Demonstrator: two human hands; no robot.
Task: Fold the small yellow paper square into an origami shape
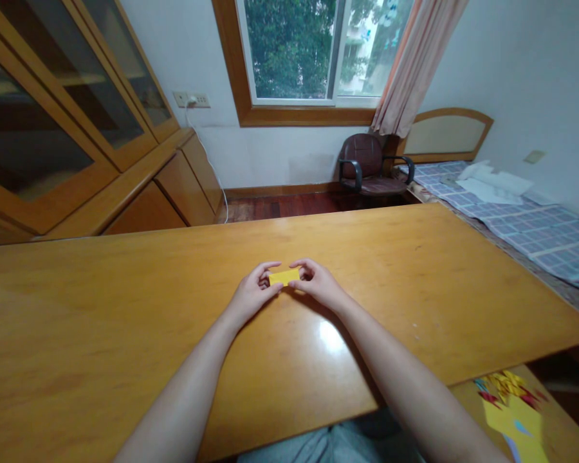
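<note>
Yellow paper strip is at frame center, lying crosswise between both hands, just above the bench. Can't tell if its lower edge touches the wood.

Left hand has the strip's left end pinched, thumb along the near edge, index finger extended over the far side. Right hand grips the right end: thumb tip on the near face, index curled above the far edge, other fingers bent behind. Thumb tips sit near each other. Number of paper layers too small to read.

Lower right of frame: a lower wooden surface carries yellow paper sheets and a pile of small yellow pieces, with red pieces beside them. Shapes blurry.

Background: glass-door cabinet upper left, window top center with pink curtain, brown armchair below it, bed with checked cover at right.
</note>
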